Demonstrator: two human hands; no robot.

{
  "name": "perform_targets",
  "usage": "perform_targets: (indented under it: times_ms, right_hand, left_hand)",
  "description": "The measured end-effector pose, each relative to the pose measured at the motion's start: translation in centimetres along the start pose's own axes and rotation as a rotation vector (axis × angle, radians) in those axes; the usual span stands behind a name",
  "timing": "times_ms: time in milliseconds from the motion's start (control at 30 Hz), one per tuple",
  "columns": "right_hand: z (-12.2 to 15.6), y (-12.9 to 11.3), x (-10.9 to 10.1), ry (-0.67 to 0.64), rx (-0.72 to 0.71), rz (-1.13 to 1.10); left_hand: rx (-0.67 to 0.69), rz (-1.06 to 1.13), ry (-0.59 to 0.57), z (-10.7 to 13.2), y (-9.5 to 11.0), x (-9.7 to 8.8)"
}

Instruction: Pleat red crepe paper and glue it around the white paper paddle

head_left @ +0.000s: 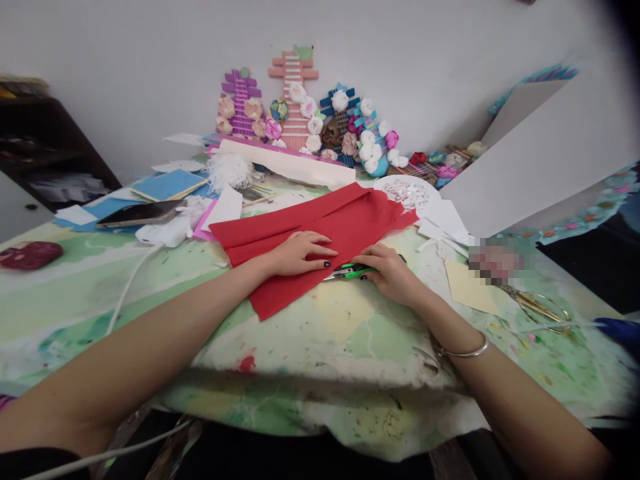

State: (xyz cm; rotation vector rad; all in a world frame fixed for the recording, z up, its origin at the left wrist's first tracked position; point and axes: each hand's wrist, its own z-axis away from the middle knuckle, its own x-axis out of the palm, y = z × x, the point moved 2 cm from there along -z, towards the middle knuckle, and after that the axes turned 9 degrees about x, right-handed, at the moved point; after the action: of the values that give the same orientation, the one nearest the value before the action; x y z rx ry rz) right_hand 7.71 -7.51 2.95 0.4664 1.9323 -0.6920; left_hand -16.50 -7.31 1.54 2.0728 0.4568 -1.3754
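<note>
A folded red sheet (325,223) lies across the middle of the table. My left hand (300,253) rests flat on it, fingers stretched out, pressing it down. My right hand (387,267) is closed round a green and black cutter (347,271) whose tip lies at the red sheet's near edge, just right of my left fingertips. A silver bangle (463,350) sits on my right wrist.
The table wears a paint-stained green cloth (300,347). A phone (140,213) and blue sheets (167,185) lie at the left, a white plate of scraps (407,192) behind, gold scissors (543,307) at the right. Paper-flower crafts (300,113) line the wall. A white board (545,153) leans right.
</note>
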Motion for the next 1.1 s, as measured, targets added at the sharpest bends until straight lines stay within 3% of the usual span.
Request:
perform_targets:
  times_ms: [267,1100]
  right_hand:
    - [-0.30,-0.45,0.88,0.015,0.015,0.040]
    - [-0.45,-0.56,0.65,-0.017,0.025,0.024]
  left_hand:
    - [0.009,-0.041,-0.001,-0.01,0.06,0.05]
    - [-0.019,-0.028,-0.018,-0.08,0.24,-0.15]
